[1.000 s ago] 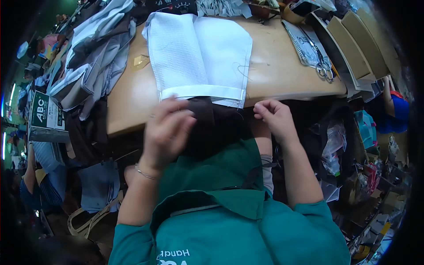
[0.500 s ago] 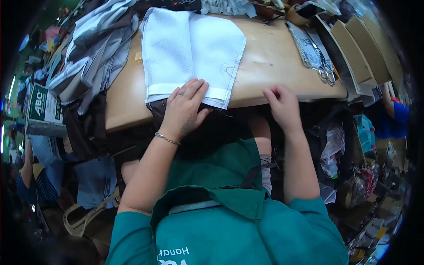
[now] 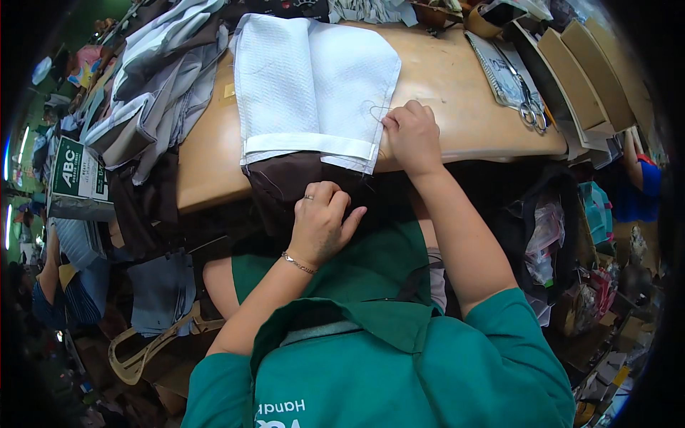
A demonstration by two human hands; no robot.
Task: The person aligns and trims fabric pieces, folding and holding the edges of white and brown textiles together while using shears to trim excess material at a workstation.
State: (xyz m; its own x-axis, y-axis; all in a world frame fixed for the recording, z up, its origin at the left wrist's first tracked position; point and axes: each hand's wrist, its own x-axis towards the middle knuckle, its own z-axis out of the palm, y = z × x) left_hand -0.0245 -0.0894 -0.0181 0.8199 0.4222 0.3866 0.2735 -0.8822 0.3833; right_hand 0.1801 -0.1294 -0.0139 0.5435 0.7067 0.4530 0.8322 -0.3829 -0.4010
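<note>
A white textured fabric panel [image 3: 353, 78] lies on the wooden table, with a white folded strip [image 3: 310, 144] across its near end. Dark brown cloth [image 3: 285, 175] is joined below the strip and hangs over the table's front edge. At the panel's right edge, my right hand [image 3: 415, 137] is closed in a pinch by a loose loop of dark thread [image 3: 372, 110]; its fingertips are partly hidden. My left hand [image 3: 322, 222], wearing a ring and bracelet, is over the brown cloth near my lap. Its fingers are bent, with the thumb held apart from them.
Grey and white garments [image 3: 168, 93] are heaped at the table's left. Scissors [image 3: 531, 107] rest on a spiral notebook [image 3: 492, 68] at the right, beside upright cardboard pieces [image 3: 589, 71]. A green and white box [image 3: 78, 175] stands far left. Another person's blue sleeve [image 3: 646, 185] shows far right.
My left hand has slid off the white strip toward me, uncovering the brown cloth. My right hand has moved left and forward from the table edge to the thread at the panel's edge.
</note>
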